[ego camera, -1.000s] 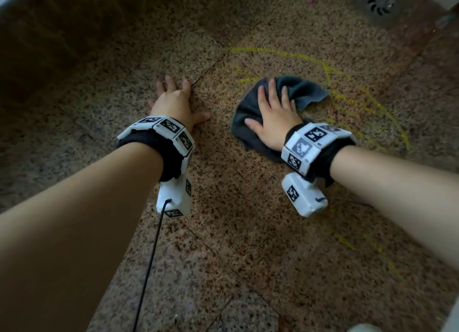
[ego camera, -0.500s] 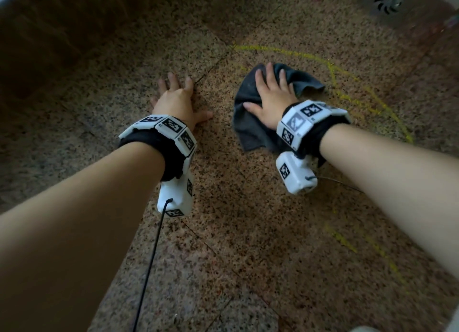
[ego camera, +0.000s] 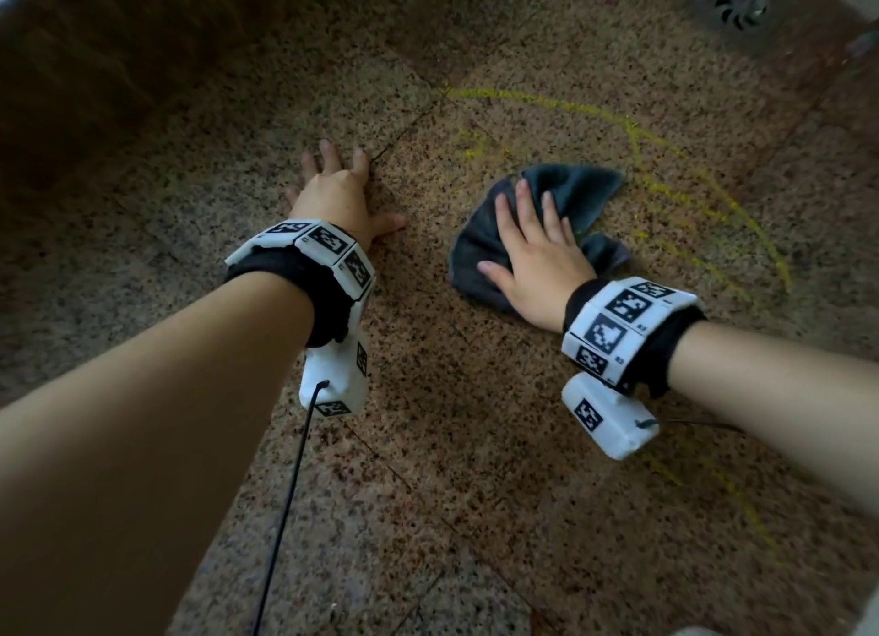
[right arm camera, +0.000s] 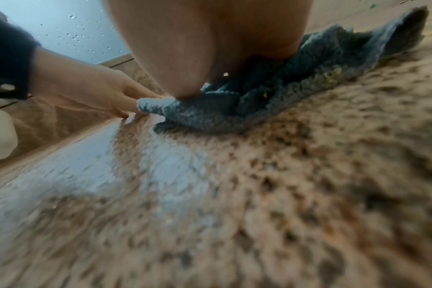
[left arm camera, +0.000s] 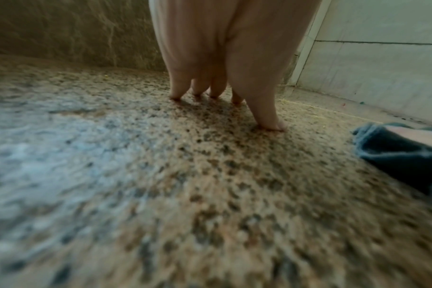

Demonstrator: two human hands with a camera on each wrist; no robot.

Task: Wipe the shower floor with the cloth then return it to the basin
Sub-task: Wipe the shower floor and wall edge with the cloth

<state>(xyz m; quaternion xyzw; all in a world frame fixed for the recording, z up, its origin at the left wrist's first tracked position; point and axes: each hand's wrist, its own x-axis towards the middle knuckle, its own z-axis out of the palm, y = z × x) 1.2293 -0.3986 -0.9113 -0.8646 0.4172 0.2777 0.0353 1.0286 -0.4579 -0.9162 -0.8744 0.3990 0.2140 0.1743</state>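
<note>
Speckled shower floor (ego camera: 475, 397) glistens; beside the left hand (ego camera: 335, 197), braced flat, the right hand (ego camera: 537, 255) presses flat-fingered on the cloth (ego camera: 575, 188). Soft, limp, probably damp: gather its bunched middle.

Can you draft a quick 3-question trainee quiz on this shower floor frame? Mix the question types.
1. True or false: the right hand lies flat on the dark cloth.
2. Multiple choice: the left hand is (a) gripping the cloth, (b) braced bare on the speckled floor, (c) lifted in the air.
3. Fill in: the floor drain sits at the far ______ of the head view.

Key:
1. True. Its fingers are spread straight over the cloth, pressing it down.
2. b. Its fingertips touch the floor, apart from the cloth.
3. Right, beyond the yellow marks.
</note>
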